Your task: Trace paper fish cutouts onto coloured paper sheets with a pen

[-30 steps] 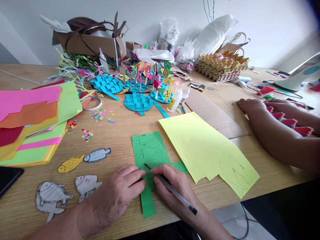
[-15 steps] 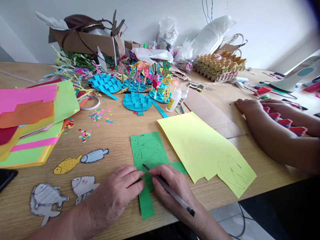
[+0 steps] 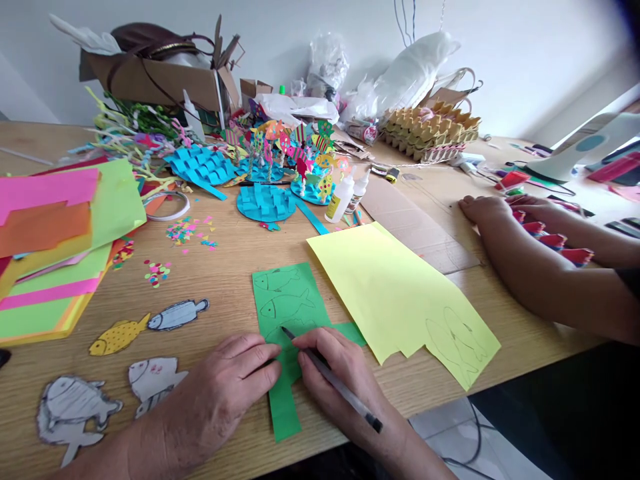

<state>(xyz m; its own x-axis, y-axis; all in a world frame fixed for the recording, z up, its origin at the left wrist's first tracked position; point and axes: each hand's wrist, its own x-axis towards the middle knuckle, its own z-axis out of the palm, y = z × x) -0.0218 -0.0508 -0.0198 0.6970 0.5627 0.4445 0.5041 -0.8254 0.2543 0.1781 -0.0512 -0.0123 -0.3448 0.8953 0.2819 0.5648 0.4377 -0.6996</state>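
Observation:
A green paper piece lies in front of me, bearing pencil-like fish outlines. My right hand grips a pen with a clear barrel and dark end cap; its tip touches the paper at a third, lower fish outline. From the left, my left hand presses the green paper down with bent fingers; a dark sliver shows between its thumb and forefinger, too small to make out. Left of it lie a yellow paper fish, a blue-grey paper fish and white paper fish, some partly behind my forearm.
A yellow sheet with two fish outlines lies to the right. Glue bottles, woven blue paper discs and egg trays stand behind. Coloured sheets are stacked left. Another person's arms rest on the right side.
The view has shifted slightly, so everything sits a little further left. The pen tip stays near the lower fish outline; both hands keep their hold.

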